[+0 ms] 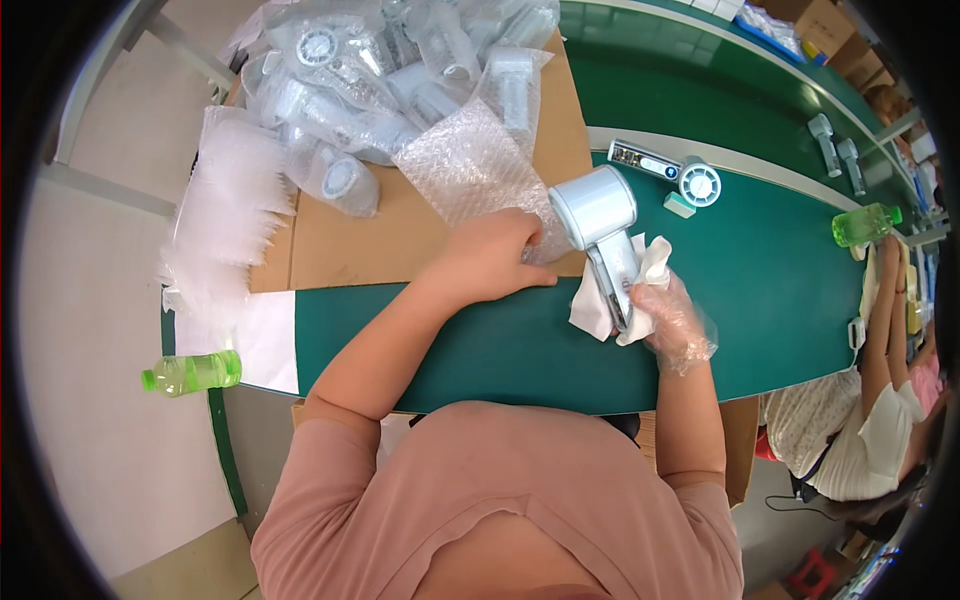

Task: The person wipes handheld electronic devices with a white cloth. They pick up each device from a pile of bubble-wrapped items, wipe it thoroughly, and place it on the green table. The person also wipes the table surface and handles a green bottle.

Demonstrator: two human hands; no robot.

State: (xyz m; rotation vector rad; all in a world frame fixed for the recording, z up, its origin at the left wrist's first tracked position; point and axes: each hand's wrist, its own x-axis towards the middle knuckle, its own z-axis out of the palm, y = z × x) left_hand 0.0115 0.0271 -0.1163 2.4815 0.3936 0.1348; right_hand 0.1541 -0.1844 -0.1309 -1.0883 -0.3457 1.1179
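My right hand (668,312), in a clear plastic glove, grips a pale blue handheld fan (600,215) by its handle, with a white cloth (652,262) bunched between palm and handle. The fan's round head points up and to the left, over the table. Beside it, my bare left hand (490,255) rests at the cardboard's front edge, its fingers curled on the near end of a bubble wrap bag (475,165). That bag lies flat and looks to have nothing in it; the fingertips are partly hidden.
Many bagged fans (340,100) are heaped on the cardboard (350,245). A stack of bubble bags (225,205) lies left. Another fan (690,180) and a small box (680,205) lie beyond my right hand. Green bottles (195,373) stand or lie at both sides. Another person (870,420) sits right.
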